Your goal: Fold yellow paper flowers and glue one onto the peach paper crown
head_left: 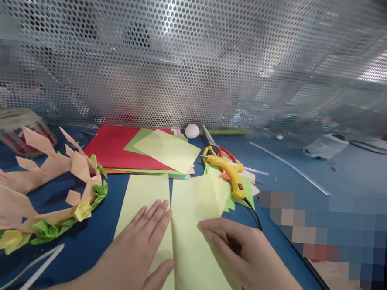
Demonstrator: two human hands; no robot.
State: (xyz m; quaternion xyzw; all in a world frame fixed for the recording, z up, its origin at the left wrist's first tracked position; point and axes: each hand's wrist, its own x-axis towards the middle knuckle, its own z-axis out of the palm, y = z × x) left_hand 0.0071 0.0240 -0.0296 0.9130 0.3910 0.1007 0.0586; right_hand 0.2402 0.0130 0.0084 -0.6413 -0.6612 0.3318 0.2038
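Note:
Pale yellow paper point(189, 206) lies lengthwise in front of me. A line runs down its middle, with a narrow blue slit at the far end; I cannot tell whether it is one sheet or two. My left hand point(138, 246) rests flat on the left part, fingers stretched out and thumb towards the middle line. On the right part, my right hand point(236, 248) pinches the paper between thumb and forefinger, its other fingers curled underneath. That right part bulges slightly off the table.
Left stands a peach paper crown point(83, 177) with yellow flowers; behind it, a clear jar point(20, 130). Coloured sheets point(114, 146), a white ball point(191, 131), scissors point(210, 136) and a corded yellow glue gun point(233, 171) lie ahead. A perforated metal screen point(185, 65) closes the back.

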